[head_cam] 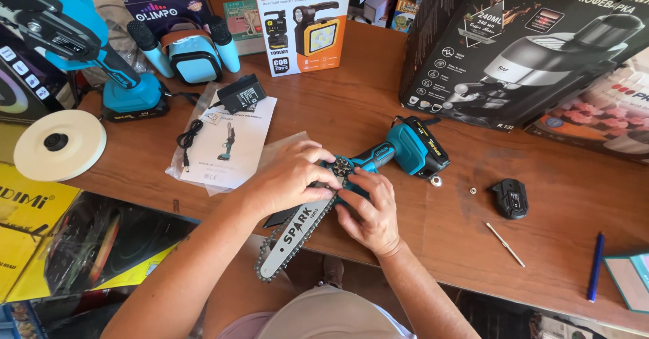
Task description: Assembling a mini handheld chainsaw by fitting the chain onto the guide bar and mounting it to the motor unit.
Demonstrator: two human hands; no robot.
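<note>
Fingers of both hands (287, 177) (372, 210) curled, gripping teal mini chainsaw (399, 150), closed boxes (301, 21) behind

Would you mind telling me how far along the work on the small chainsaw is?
Done: the bar and chain sit on the teal chainsaw. In hand: the left hand and right hand work at the exposed sprocket. Left: the black cover and small nut lie loose on the table.

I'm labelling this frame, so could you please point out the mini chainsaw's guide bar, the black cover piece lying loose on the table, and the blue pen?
guide bar (295, 234), head view, on the bar's flat grey side.
black cover piece (510, 198), head view, on its top face.
blue pen (595, 267), head view, mid-barrel.
</note>
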